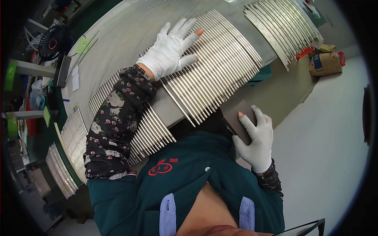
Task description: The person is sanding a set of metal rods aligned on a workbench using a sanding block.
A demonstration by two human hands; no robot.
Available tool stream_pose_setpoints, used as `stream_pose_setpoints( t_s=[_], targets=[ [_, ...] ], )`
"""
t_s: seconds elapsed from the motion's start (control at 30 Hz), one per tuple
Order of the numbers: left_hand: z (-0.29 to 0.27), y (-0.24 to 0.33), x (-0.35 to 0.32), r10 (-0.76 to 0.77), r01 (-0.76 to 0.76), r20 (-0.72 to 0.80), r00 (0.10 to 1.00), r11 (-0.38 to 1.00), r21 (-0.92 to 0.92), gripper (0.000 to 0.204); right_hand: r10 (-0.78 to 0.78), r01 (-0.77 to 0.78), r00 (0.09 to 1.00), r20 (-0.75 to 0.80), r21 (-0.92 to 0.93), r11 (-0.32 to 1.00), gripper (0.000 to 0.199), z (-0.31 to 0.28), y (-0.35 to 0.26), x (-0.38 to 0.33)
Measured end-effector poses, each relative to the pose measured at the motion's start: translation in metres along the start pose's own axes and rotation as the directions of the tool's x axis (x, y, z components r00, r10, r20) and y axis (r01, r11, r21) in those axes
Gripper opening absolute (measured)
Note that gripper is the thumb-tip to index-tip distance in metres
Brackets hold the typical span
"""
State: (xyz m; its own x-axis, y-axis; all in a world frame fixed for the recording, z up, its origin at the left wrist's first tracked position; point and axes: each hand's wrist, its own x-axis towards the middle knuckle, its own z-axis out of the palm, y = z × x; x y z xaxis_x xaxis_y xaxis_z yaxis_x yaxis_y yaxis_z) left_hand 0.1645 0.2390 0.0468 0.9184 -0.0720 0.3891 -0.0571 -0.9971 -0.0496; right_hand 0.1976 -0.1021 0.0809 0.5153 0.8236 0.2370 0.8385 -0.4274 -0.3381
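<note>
— Rods [212, 67], lots of shiny metal ones, lie side by side in a long row on the grey desk [130, 31]. Do you see them?

— Yes. Their near ends stick out past the desk edge. Where is the left hand [171, 49]?

— It wears a white glove with cut-off tips. It lies flat and wide open on top of the rods, fingers spread. It grips nothing, it just presses on them.

— And the right hand [256, 137]?

— That one has a white glove too. It is closed around a dark brown block [238, 118], thumb on one side, fingers on the other. The block sits just beside the near tips of the rods, below the desk edge. I cannot tell if it touches them.

— What else is there?

— More rows of rods [281, 27] lie further along the desk, to the right and to the left. A black fan [53, 43] stands far off on the left. A brown sack [325, 63] lies on the floor at the right.
</note>
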Motion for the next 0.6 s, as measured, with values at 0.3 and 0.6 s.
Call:
stream_pose_setpoints(
  t_s=[0.3, 0.6],
  targets=[
    [-0.02, -0.011, -0.067, 0.044, -0.048, 0.263, 0.964, 0.999, 0.01, 0.069, -0.028, 0.029, 0.998, -0.051, 0.008, 1.0, 0.059, 0.005, -0.002, 0.009],
    [-0.02, -0.011, -0.067, 0.035, -0.041, 0.277, 0.96, 0.999, 0.016, 0.068, -0.096, 0.089, 0.989, -0.112, -0.065, 0.994, 0.061, 0.018, -0.015, 0.026]
  ],
)
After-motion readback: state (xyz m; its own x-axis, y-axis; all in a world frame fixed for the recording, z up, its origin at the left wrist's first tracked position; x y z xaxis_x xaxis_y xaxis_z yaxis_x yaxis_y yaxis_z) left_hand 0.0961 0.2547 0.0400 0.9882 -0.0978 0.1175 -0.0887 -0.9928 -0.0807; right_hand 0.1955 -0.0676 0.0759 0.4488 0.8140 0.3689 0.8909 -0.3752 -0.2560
